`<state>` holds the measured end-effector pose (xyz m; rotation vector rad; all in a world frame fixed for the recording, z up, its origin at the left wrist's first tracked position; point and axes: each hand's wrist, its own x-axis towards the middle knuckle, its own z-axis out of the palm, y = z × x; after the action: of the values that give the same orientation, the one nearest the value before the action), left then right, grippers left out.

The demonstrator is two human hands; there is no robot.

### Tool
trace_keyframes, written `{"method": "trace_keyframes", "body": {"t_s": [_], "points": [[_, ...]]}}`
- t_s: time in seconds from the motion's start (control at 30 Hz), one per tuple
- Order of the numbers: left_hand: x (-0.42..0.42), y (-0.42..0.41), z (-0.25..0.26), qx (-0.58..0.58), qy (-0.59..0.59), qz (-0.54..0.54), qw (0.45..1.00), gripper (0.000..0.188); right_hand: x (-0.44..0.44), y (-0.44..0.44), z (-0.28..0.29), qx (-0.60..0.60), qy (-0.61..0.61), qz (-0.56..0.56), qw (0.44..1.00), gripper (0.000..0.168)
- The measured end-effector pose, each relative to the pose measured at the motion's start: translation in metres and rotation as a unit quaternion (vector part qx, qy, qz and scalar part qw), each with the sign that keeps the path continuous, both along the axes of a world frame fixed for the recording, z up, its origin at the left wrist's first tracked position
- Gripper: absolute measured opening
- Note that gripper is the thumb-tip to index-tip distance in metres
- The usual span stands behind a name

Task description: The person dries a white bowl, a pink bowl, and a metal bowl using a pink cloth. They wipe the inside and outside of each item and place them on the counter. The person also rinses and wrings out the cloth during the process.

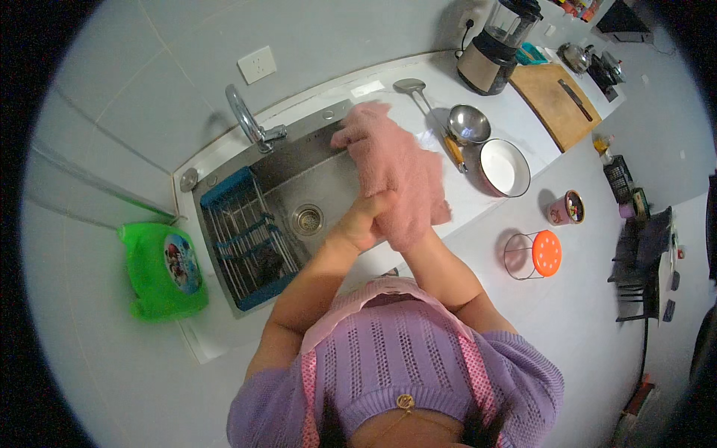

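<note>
A fluffy pink cloth (392, 162) hangs over and around both hands, in front of the right part of the steel sink (330, 179). My left hand (372, 221) shows at the cloth's lower left, its thumb and fingers closed on the fabric. The other hand is covered by the cloth; only its wrist and forearm come out below. Because the forearms may cross, which side the covered hand belongs to is hard to tell, but it lies at the right forearm's end. A steel ladle (411, 87) with a wooden handle lies right of the cloth, beside a metal bowl (469, 124).
A chrome faucet (246, 117) and a blue-ended drying rack (252, 241) are at the sink. Rightward stand a white enamel bowl (504, 168), a blender (496, 50) and a cutting board (543, 101) with a knife (575, 99). An orange-topped stool (546, 253) stands on the floor.
</note>
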<state>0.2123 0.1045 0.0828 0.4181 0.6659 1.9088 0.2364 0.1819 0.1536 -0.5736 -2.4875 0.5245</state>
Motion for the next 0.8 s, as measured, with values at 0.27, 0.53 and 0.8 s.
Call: {"method": "trace_keyframes", "body": {"t_s": [0.27, 0.53, 0.8], "points": [[0.01, 0.007, -0.005, 0.01, -0.023, 0.07, 0.997, 0.044, 0.012, -0.007, -0.038, -0.362, 0.254, 0.195, 0.876, 0.037], [-0.015, -0.021, -0.015, -0.203, 0.393, 0.095, 0.891, 0.058, 0.041, 0.025, -0.046, -0.57, 0.33, 0.17, 0.733, 0.038], [-0.123, -0.077, -0.126, -0.174, 0.18, 0.086, 0.964, 0.054, 0.056, 0.011, -0.04, -0.539, 0.11, 0.219, 0.806, 0.042]]}}
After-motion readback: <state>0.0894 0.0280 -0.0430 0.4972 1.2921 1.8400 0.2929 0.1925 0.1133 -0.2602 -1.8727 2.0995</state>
